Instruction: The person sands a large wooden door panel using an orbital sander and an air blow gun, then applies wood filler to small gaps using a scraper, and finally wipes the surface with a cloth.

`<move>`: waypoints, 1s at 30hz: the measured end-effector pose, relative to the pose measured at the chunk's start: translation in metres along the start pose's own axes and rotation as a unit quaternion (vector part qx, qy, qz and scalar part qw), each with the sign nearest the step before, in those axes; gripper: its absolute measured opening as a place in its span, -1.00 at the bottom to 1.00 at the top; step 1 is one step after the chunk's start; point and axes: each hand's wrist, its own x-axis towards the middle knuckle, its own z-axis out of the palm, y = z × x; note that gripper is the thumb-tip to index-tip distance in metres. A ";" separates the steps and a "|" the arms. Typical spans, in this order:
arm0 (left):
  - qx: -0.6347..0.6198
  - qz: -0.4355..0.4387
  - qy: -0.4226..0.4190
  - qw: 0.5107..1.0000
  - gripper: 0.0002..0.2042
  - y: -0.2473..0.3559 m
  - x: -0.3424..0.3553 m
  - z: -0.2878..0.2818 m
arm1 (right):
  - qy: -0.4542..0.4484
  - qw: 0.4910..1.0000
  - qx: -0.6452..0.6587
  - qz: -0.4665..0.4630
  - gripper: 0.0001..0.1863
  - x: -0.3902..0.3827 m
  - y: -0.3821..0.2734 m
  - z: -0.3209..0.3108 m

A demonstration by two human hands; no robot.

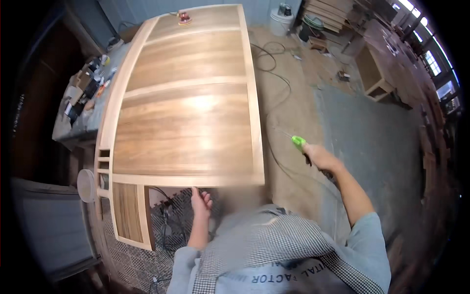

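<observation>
Head view: right hand (320, 158) gripping a green tool (298, 142) beside a wooden panelled piece (183, 137)

The wooden panelled piece is lying in front of the person, stretching from near the body toward the far wall, its pale frame surrounding browner panels that are catching a bright reflection. At its near left corner a narrower section is reaching closer to the person, and small rectangular openings are showing along the left side of the frame.

Out to the right of the piece, the right hand is wrapping its fingers around the green tool, over the tan floor covering (301, 108). A thin shaft (281, 132) is pointing from the tool's front toward the piece's right edge and appearing to end short of it. The left hand (200, 202) is standing at the near edge, thumb uppermost, fingers partly curling; whether it is clasping the edge or only touching it, I cannot tell. A blurred patch is covering the near right corner.

On the far end of the piece a red tool (184, 18) is sitting. A dark hose (289, 88) is winding along the floor covering. To the left, a table (93, 122) is bearing jumbled small things; past the far right corner a white bucket (281, 23) is standing. Checked cloth (264, 242) is crossing the person's chest.
</observation>
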 end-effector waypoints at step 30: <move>0.433 0.085 0.666 0.601 -0.53 0.032 0.004 0.177 | -0.271 0.877 -0.346 -0.195 -0.39 0.327 -0.131 -0.244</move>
